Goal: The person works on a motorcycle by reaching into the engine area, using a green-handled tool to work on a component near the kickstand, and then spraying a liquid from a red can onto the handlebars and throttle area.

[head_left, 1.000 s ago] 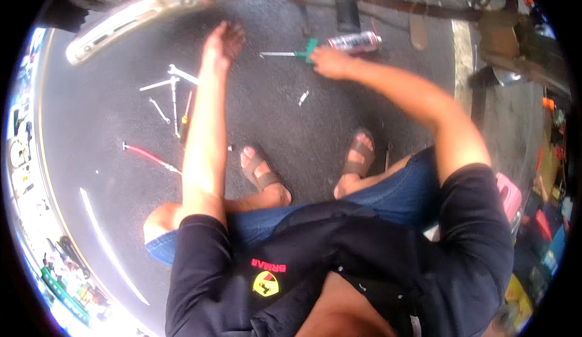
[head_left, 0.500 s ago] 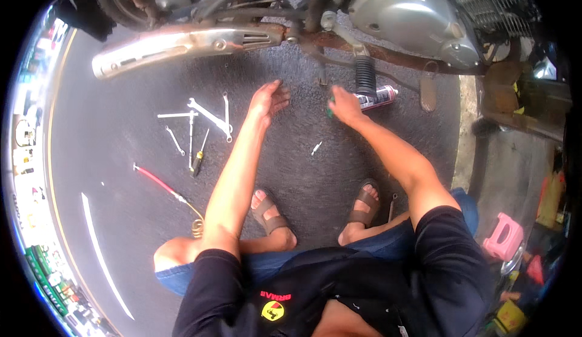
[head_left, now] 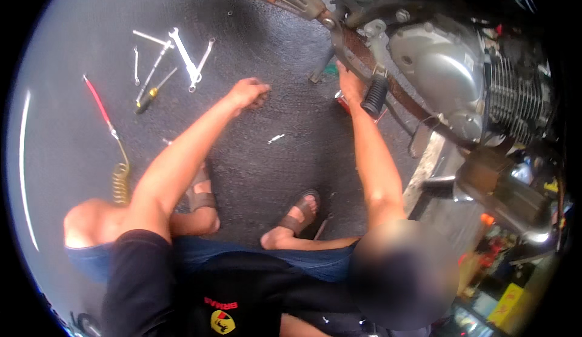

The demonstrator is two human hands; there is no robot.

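Holding a green handle (head_left: 331, 68), the right hand (head_left: 348, 82) is low beside the motorbike (head_left: 433, 61) in the head view. Its grip looks folded round the handle, though only a small green part shows past the fingers and the rest is hidden. The handle is close to the ground (head_left: 242, 167), just right of the lower end of a dark metal bar (head_left: 324, 61) on the bike. The footpeg (head_left: 374, 94) hangs just right of the wrist, and a red can (head_left: 341, 99) lies under the forearm, which covers most of it.

The left hand (head_left: 247, 93) hovers over bare ground, well apart from the other; its grip is loose, fingers slightly bent and spread, with nothing seen in it.

To its left lie two crossing wrenches (head_left: 183, 52), their lower ends together. Farther left are a T-bar (head_left: 156, 64), a yellow-and-black screwdriver (head_left: 147, 100) near the bar's lower end, and a small wrench (head_left: 136, 67). Beyond them a red tube (head_left: 97, 97) leads to a coiled hose (head_left: 121, 182).

A small white piece (head_left: 276, 138) lies between the forearms. The sandals (head_left: 297, 216) are planted apart, with a slim metal tool (head_left: 323, 226) just beside the right one. A round blur (head_left: 403, 273) covers the right upper arm.
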